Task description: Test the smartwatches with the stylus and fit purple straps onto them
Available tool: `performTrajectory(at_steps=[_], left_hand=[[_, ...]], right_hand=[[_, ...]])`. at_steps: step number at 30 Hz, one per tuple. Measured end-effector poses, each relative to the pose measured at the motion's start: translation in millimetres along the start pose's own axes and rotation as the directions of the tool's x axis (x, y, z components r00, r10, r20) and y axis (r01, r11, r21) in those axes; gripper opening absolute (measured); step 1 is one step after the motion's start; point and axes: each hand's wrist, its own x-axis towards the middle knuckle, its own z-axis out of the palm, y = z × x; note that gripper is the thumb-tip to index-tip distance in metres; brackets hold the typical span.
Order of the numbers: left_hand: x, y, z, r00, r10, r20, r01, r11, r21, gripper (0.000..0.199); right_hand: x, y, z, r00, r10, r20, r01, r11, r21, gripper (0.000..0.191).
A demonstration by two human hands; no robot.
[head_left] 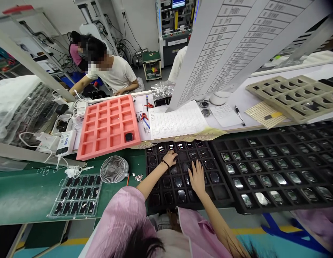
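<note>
A black compartment tray (221, 193) in front of me holds rows of dark square watch bodies; several in the far row have lit screens, such as one watch (180, 146). My left hand (170, 158), with a dark band at the wrist, is bent over the second row. Its fingers are closed at a dark smartwatch (176, 158), mostly hidden under them. Over the tray's middle right, my right hand (198, 178) lies with fingers extended and apart, touching or just above the watches, holding nothing. A watch (193, 154) sits just beyond its fingertips.
More black trays (236, 139) of watch parts extend right. A pink foam tray (108, 141) overhangs the shelf beside papers (177, 122). Left are a small fan (114, 169) and a clear tray (77, 195). A hanging printed sheet (209, 53) blocks part of the view; a co-worker (115, 71) sits beyond.
</note>
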Motion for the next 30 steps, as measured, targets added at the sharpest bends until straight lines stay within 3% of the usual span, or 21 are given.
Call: performTrajectory(at_steps=[4, 8, 14, 19, 24, 30], left_hand=[[11, 13, 3.6, 0.996, -0.08, 0.047, 0.079, 0.996, 0.038, 0.048], [17, 17, -5.9, 0.991, -0.115, 0.069, 0.111, 0.992, 0.059, 0.045], [-5, -10, -26.2, 0.989, -0.141, 0.037, 0.138, 0.988, 0.076, 0.037], [-26, -22, -18.2, 0.983, -0.171, 0.072, 0.162, 0.98, 0.112, 0.042], [-28, -24, -16.0, 0.991, -0.102, 0.092, 0.089, 0.987, 0.131, 0.051], [-36, -44, -37.5, 0.996, -0.031, 0.081, 0.02, 0.992, 0.125, 0.04]], right_hand=[[-23, -16, 2, 0.999, -0.026, 0.037, 0.026, 1.0, -0.003, 0.056], [-32, -16, 0, 0.999, -0.038, 0.029, 0.039, 0.999, -0.012, 0.053], [-34, -12, 0, 0.999, -0.049, 0.013, 0.049, 0.999, 0.015, 0.052], [-35, -12, 2, 0.999, -0.047, 0.013, 0.047, 0.998, 0.049, 0.05], [-35, -12, 2, 0.999, -0.044, 0.004, 0.043, 0.997, 0.062, 0.048], [-37, -10, 2, 0.999, -0.049, 0.005, 0.049, 0.998, 0.049, 0.048]])
